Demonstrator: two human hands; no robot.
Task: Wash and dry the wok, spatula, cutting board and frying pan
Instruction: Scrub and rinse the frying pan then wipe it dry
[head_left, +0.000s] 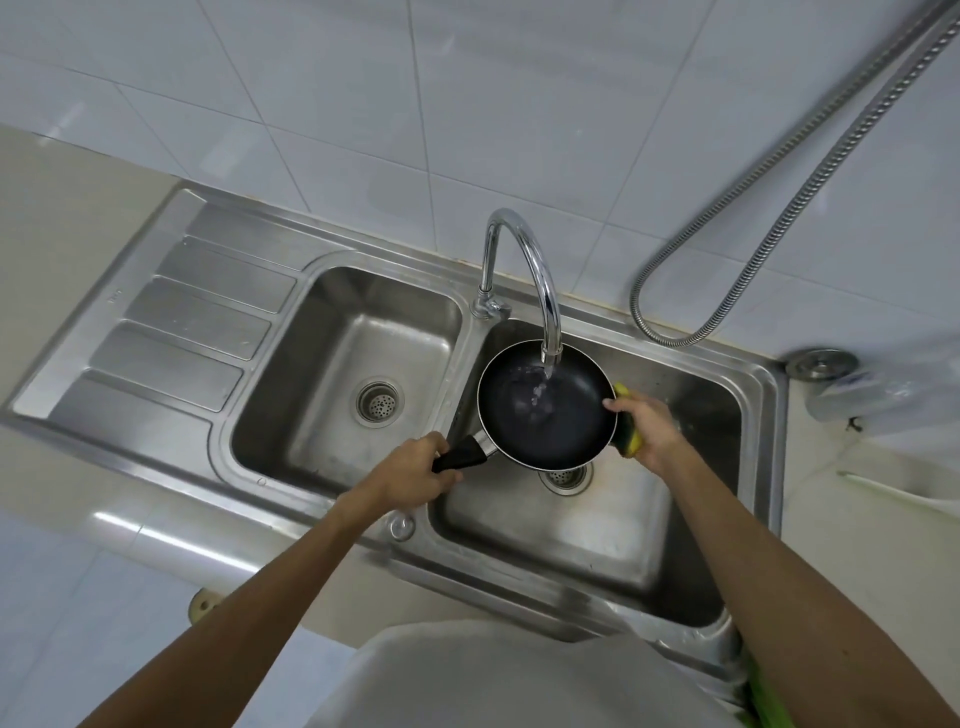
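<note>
Frying pan (545, 410): held under running faucet (524, 260)
Left hand (415, 473): handle gripped
Right hand (649, 423): yellow-green sponge (631, 441) gripped at rim

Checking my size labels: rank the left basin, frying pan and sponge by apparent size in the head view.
1. left basin
2. frying pan, plainly smaller
3. sponge, smallest, though partly hidden by the right hand

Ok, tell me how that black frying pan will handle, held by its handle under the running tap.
Likely rigid: the black round frying pan shows no sag, gripped at its black handle by the left hand. Probably nose-heavy, as water from the chrome tap lands in it. Wet surface likely slippery.
</note>
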